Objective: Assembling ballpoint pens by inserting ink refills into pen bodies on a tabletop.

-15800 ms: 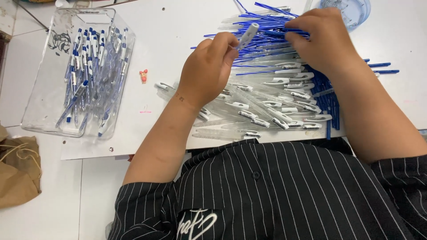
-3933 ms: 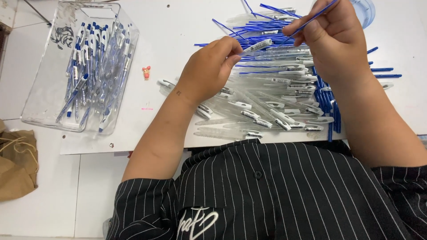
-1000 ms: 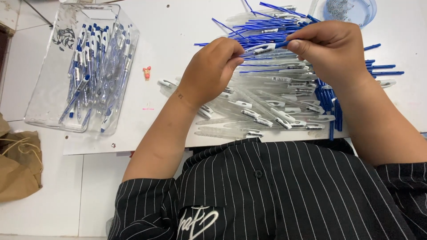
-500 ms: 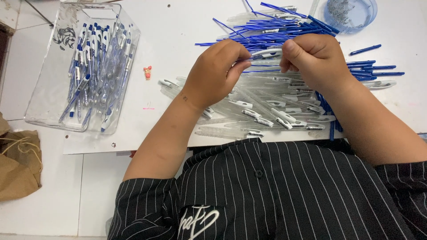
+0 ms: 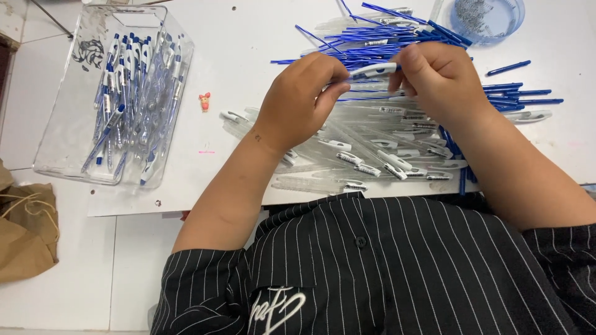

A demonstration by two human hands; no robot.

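While both hands meet over the white table, the scene reads from left to right as follows.

Brown paper bag: lies crumpled at the far left edge, off the table, with a loop of twine on it.

Clear plastic bin: stands on the left part of the table, well apart from the hands; it holds a heap of finished blue-and-white pens lying lengthwise.

Small pink figure: sits alone on the bare table, between the bin and the left forearm.

Left hand: fingers curled together, thumb and fingertips pinched on the left end of one pen barrel.

Pen barrel: a clear-and-white piece held level just above the piles, spanning the gap between the two hands.

Right hand: fingers closed, clamped on the right end of the same barrel; the knuckles hide the exact hold.

Clear pen barrels: a loose pile spread on the table beneath and in front of both hands, reaching to the table's near edge.

Blue refills: a thin-stick pile lying beyond the hands, with a few strays off to the right.

Round blue dish: at the top right, holding small grey metal bits too small to tell apart.
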